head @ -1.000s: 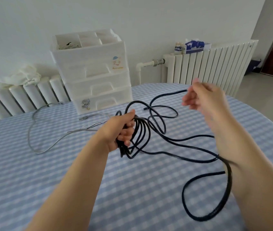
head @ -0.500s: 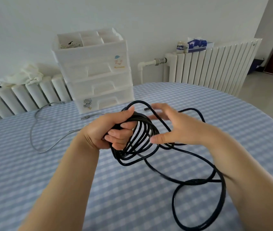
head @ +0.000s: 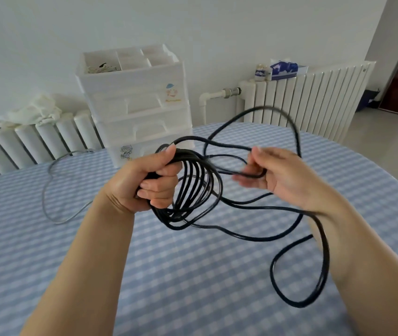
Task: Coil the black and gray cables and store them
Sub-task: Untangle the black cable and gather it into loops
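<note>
Above the checked tablecloth (head: 193, 275), the left hand (head: 144, 185) is gripping a bundle of black cable (head: 193, 190) loops, fingers curled round them. The right hand (head: 280, 175) is pinching a loose strand beside it. The gray cable (head: 47, 190) is lying uncoiled left of the white drawer unit (head: 139, 112).

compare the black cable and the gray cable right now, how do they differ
The black cable is held up off the table; the gray cable lies on the checked tablecloth, untouched. The black cable is partly wound into loops gripped by the left hand, with the right hand holding a further strand; the gray cable is spread loose, uncoiled. The black cable looks thicker. Neither is stored yet.
</note>
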A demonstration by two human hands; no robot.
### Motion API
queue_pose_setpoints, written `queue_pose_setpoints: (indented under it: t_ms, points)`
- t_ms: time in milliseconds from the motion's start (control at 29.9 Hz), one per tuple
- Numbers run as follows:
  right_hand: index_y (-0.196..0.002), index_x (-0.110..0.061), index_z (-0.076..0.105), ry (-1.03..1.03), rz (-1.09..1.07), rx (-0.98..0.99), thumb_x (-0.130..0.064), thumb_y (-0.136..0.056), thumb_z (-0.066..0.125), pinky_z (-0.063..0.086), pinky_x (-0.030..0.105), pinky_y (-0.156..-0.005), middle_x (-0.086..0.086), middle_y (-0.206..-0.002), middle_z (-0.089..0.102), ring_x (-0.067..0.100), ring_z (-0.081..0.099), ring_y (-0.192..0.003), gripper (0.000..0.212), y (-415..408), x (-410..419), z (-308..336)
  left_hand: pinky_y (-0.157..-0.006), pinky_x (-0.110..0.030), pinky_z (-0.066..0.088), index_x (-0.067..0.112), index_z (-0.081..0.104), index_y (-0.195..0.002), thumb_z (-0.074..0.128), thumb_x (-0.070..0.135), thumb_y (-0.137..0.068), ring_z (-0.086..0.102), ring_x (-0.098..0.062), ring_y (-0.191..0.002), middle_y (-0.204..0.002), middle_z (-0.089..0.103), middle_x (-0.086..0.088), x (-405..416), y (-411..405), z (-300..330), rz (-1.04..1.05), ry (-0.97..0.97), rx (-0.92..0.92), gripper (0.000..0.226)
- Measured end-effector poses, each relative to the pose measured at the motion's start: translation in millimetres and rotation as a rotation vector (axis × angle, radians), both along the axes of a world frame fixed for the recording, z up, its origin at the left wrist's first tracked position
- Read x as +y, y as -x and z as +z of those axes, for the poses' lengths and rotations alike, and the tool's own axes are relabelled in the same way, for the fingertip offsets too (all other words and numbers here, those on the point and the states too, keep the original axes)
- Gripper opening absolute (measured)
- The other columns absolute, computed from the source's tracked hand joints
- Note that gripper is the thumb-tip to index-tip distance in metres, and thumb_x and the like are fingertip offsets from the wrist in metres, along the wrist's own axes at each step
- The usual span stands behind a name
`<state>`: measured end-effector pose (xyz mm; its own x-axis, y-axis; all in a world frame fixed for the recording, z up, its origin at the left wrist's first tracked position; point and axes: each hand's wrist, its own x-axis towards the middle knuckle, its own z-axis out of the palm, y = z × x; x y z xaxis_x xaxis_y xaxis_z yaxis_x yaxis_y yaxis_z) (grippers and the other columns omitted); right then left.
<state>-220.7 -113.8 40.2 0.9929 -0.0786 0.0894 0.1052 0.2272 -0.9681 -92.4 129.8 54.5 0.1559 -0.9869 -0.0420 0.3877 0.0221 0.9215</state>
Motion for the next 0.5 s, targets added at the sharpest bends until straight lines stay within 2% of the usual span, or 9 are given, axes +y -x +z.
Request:
queue_pose_setpoints:
  t_ms: [67, 134, 201, 234, 301, 335, 401, 435, 502]
  points:
    - [-0.076, -0.011, 0.065, -0.310, -0.014, -0.066, -0.024, -0.090, 0.050, 0.059, 0.033, -0.078, 0.004, -0.080, 0.070, 0.022, 0.070, -0.086, 0.024, -4.3, -3.8, 0.1, -0.039, -0.019, 0.030, 0.018, 0.031, -0.066, 0.051, 0.042, -0.095, 0.025, -0.006, -0.032, -0.042, 0.027, 0.008, -3.6, 3.1, -0.8, -0.081, 0.027, 0.005, 0.043]
    - [-0.072, -0.016, 0.067, -0.478, -0.056, -0.157, -0.025, -0.091, 0.048, 0.057, 0.030, -0.081, -0.001, -0.076, 0.070, 0.016, 0.070, -0.085, 0.029, -7.0, -1.5, 1.0, -0.041, -0.020, 0.031, 0.017, 0.033, -0.067, 0.047, 0.041, -0.098, 0.028, -0.007, -0.034, -0.044, 0.030, 0.007, -9.2, 7.3, -1.2, -0.149, 0.077, 0.056, 0.041]
    - [-0.075, -0.014, 0.064, -0.558, -0.062, -0.202, -0.025, -0.091, 0.047, 0.058, 0.029, -0.078, -0.006, -0.054, 0.058, 0.010, 0.064, -0.062, 0.026, -5.8, 1.7, 2.2, -0.042, -0.022, 0.032, 0.016, 0.034, -0.069, 0.046, 0.040, -0.099, 0.030, -0.009, -0.035, -0.046, 0.033, 0.006, -14.1, 10.5, 0.2, -0.190, 0.139, 0.131, 0.040]
    - [-0.078, -0.013, 0.060, -0.515, -0.084, -0.184, -0.025, -0.093, 0.046, 0.058, 0.028, -0.066, -0.007, -0.044, 0.048, 0.007, 0.053, -0.048, 0.024, -4.8, 3.4, 3.5, -0.043, -0.022, 0.032, 0.016, 0.034, -0.069, 0.046, 0.039, -0.099, 0.031, -0.009, -0.035, -0.046, 0.034, 0.005, -15.1, 12.4, 1.6, -0.196, 0.178, 0.170, 0.040]
    - [-0.079, -0.014, 0.055, -0.113, -0.257, -0.106, -0.025, -0.100, 0.042, 0.040, 0.024, -0.042, -0.006, -0.039, 0.038, 0.008, 0.034, -0.036, 0.027, -5.2, 5.3, 2.8, -0.043, -0.024, 0.031, 0.016, 0.034, -0.069, 0.047, 0.039, -0.098, 0.032, -0.010, -0.036, -0.046, 0.036, 0.003, -15.0, 13.8, 5.7, -0.182, 0.256, 0.255, 0.040]
    - [-0.078, -0.015, 0.054, 0.204, -0.368, -0.056, -0.026, -0.103, 0.039, 0.033, 0.025, -0.041, -0.005, -0.039, 0.040, 0.010, 0.032, -0.034, 0.030, -6.4, 7.1, 2.0, -0.044, -0.024, 0.031, 0.016, 0.033, -0.069, 0.046, 0.040, -0.098, 0.033, -0.010, -0.036, -0.046, 0.036, 0.003, -14.2, 13.3, 7.8, -0.165, 0.291, 0.292, 0.040]
    - [-0.078, -0.016, 0.053, 0.705, -0.462, 0.071, -0.035, -0.103, 0.035, 0.034, 0.024, -0.041, -0.004, -0.041, 0.048, 0.011, 0.038, -0.036, 0.036, -9.0, 13.5, 2.4, -0.045, -0.025, 0.032, 0.016, 0.034, -0.069, 0.044, 0.042, -0.098, 0.035, -0.011, -0.036, -0.046, 0.041, -0.001, -12.6, 12.4, 10.3, -0.123, 0.345, 0.343, 0.040]
    - [-0.078, -0.015, 0.052, 0.801, -0.401, 0.130, -0.040, -0.103, 0.033, 0.036, 0.022, -0.042, -0.003, -0.043, 0.052, 0.012, 0.040, -0.036, 0.039, -9.0, 18.2, 2.3, -0.045, -0.025, 0.032, 0.015, 0.037, -0.069, 0.044, 0.043, -0.098, 0.036, -0.011, -0.037, -0.046, 0.046, -0.004, -12.7, 12.9, 11.4, -0.096, 0.363, 0.369, 0.041]
    - [-0.078, -0.012, 0.049, 0.726, -0.185, 0.249, -0.045, -0.102, 0.031, 0.036, 0.021, -0.039, 0.001, -0.045, 0.056, 0.014, 0.040, -0.033, 0.045, -6.2, 28.0, 0.2, -0.044, -0.023, 0.035, 0.012, 0.044, -0.066, 0.041, 0.047, -0.096, 0.036, -0.009, -0.034, -0.052, 0.058, -0.004, -16.6, 16.2, 11.4, 0.049, 0.380, 0.380, 0.046]
